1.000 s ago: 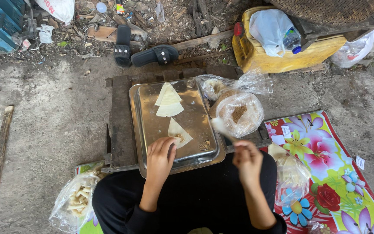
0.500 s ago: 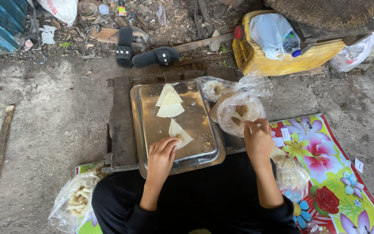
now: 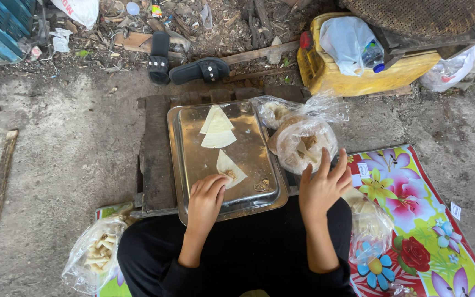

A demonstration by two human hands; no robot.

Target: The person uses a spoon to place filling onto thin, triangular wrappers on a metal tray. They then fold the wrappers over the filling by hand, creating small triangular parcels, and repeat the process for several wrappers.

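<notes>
Left hand (image 3: pixel 204 201): fingers curled, fingertips pressing the triangular wrapper (image 3: pixel 230 168) flat on the metal tray (image 3: pixel 185 159); nothing clasped. Right hand (image 3: pixel 321 187): fingers spread open, empty, just beside the bagged bowl of filling (image 3: pixel 303 144). Risk: the thin wrapper may tear under fingertip pressure; the loose plastic may snag the right hand's fingers and tip the bowl.

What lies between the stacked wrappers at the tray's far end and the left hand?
In the head view, one triangular wrapper with filling lies between the stacked wrappers and left hand; otherwise bare tray.
</notes>
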